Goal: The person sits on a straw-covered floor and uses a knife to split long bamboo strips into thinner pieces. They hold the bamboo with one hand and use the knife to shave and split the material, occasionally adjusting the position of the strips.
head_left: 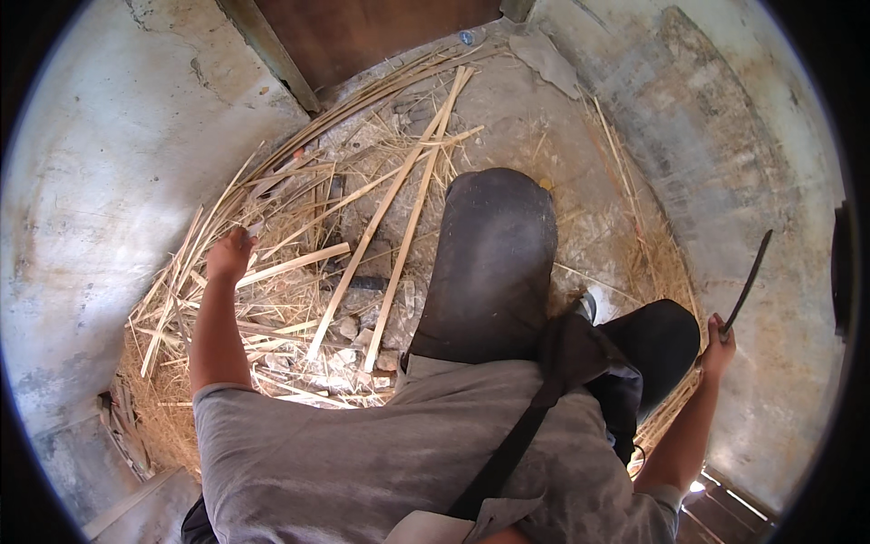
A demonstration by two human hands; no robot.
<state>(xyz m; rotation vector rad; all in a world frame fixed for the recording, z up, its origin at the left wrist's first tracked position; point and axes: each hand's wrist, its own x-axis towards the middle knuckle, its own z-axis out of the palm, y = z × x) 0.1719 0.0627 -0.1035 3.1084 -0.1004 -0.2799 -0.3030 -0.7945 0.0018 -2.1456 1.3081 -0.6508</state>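
Note:
Out to the left, my left hand (pixel 228 255) is closed, its fingers curled in above the heap of strips. A small pale bit shows at its fingertips, too small to name. Off to the right, my right hand (pixel 719 352) grips the lower end of a long, thin, dark knife (pixel 750 276), which points up and away beside the wall. Its handle is hidden in the fist. Between the hands, several long pale bamboo strips (pixel 390 213) lie on the floor, two of them crossing near their far ends. A shorter, wider strip (pixel 299 264) lies close to my left hand.
My bent knee (pixel 498 245) in dark trousers rises in the middle. Pale, stained walls (pixel 100 181) stand close on the left and right. A brown door panel (pixel 381 32) is at the far side. Shavings (pixel 662 263) and stone rubble (pixel 349 328) litter the floor.

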